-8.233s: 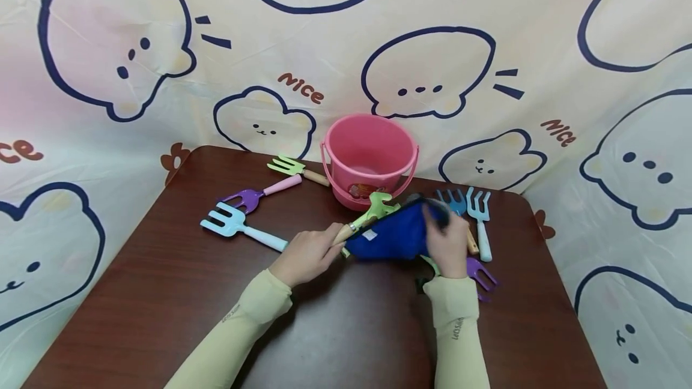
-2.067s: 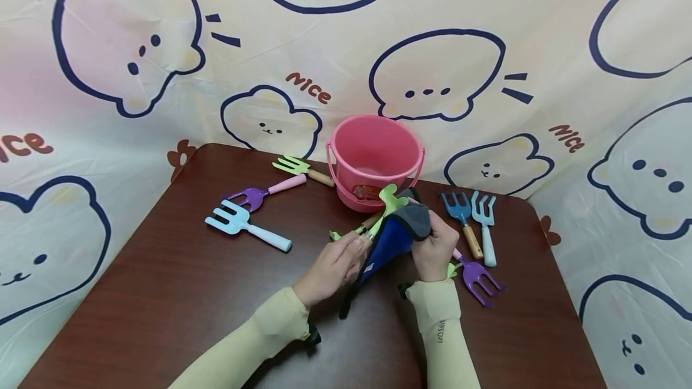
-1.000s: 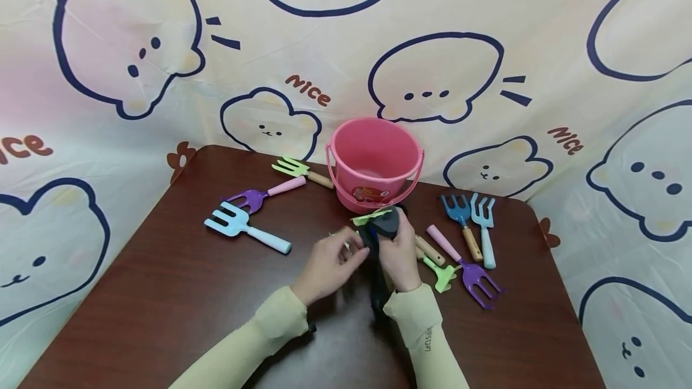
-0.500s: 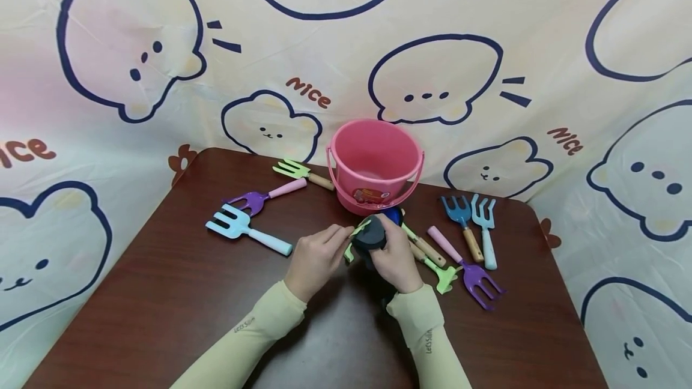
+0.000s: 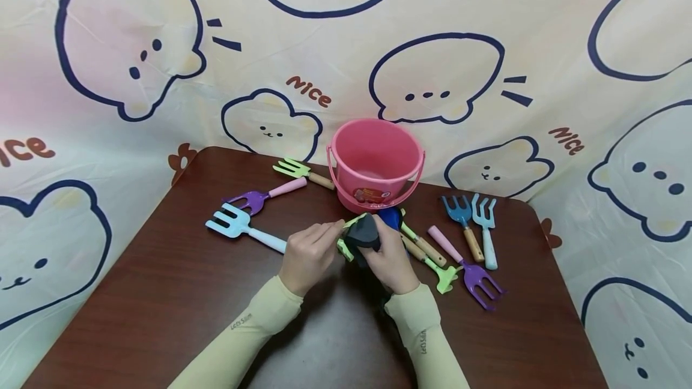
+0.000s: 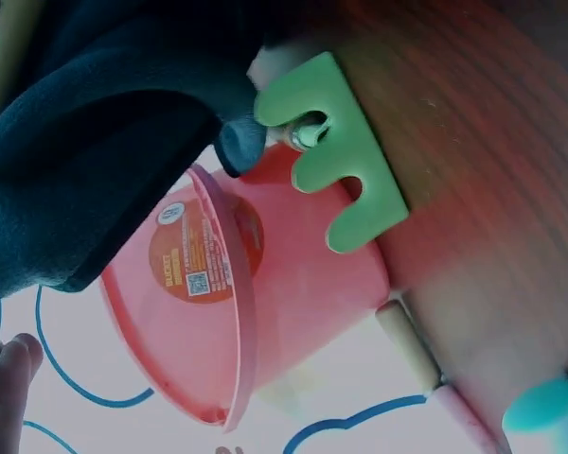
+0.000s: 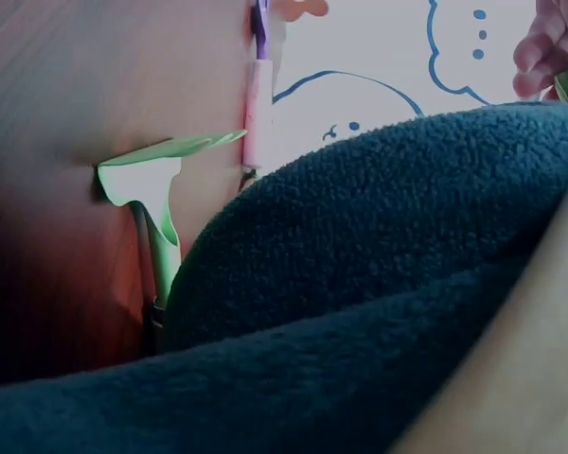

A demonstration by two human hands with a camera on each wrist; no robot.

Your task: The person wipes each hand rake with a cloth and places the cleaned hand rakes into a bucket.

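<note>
My left hand (image 5: 307, 257) pinches the green head (image 5: 355, 220) of a small garden rake by its edge. A dark grey and blue cloth (image 5: 362, 232) is bunched in my right hand (image 5: 396, 260), against the rake's head; the rake's handle is hidden. In the right wrist view, the fleecy cloth (image 7: 360, 218) fills much of the picture. Below the hands lies another green rake (image 5: 344, 250), whose toothed head (image 6: 350, 170) shows clearly in the left wrist view.
A pink bucket (image 5: 348, 176) stands behind the hands. To the left lie a light blue fork (image 5: 232, 224), a purple fork (image 5: 254, 200) and a green fork (image 5: 293, 168). Rightward are green wooden-handled tools (image 5: 446, 278), another purple fork (image 5: 478, 281) and two blue forks (image 5: 459, 212).
My left hand has shifted from the rake's wooden handle to its green head. The cloth, earlier spread out, is now bunched in my right hand, which has moved left, baring tools on the right.
</note>
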